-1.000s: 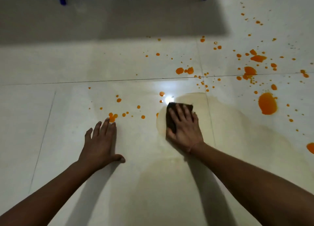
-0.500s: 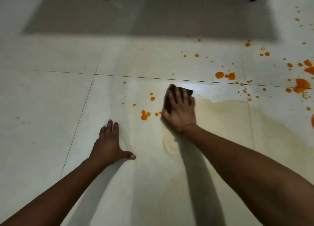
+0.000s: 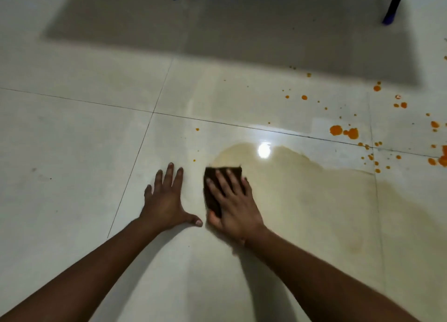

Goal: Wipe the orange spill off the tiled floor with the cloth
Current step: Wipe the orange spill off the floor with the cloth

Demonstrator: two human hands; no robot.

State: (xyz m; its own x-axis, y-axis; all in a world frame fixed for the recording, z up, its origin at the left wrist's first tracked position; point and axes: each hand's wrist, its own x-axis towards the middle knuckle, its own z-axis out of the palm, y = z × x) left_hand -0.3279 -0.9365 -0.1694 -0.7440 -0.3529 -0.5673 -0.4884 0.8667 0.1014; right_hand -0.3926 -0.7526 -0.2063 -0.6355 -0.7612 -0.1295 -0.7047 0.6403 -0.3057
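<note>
Sliding left since 0.5 s ago, the right hand (image 3: 233, 205) brought the dark brown cloth (image 3: 212, 197) just beside the left hand (image 3: 167, 200), and the drops between them are gone.
Both hands lie released and flat, fingers straight: the left on the bare tiled floor (image 3: 72, 164), the right pressing the cloth at the left end of a pale yellowish smear (image 3: 302, 188). Orange spill (image 3: 336, 130) drops remain far right. 2 dark legs (image 3: 393, 7) with blue feet stand behind.

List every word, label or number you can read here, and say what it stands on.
None: no writing shows on the dark cloth, the tiled floor or the blue-tipped furniture legs.
</note>
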